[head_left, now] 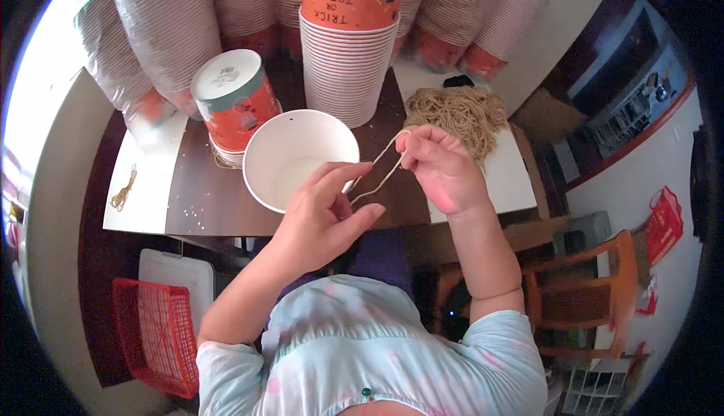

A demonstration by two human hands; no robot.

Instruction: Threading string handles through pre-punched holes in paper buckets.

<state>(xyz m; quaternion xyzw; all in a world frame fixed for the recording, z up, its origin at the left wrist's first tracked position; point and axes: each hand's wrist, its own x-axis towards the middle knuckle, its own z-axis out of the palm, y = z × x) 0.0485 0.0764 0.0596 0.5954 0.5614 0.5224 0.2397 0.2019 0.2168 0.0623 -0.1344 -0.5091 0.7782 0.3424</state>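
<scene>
1. Pinching tan cord [388,178]: right fingers [412,144]; left fingers [335,178] apart from thumb.
2. Beyond left fingers: round, white-lined paper bucket [280,158], interior showing.
3. Beneath them: brown-and-white worktop [215,190]; farther left, red plastic basket [180,338].

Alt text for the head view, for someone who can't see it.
A thin tan cord runs in two strands between a person's left hand and pinching right hand, with an open round bucket, white inside, behind the left. Beyond are a tall stack of white-rimmed orange buckets and a heap of tan cord.
</scene>
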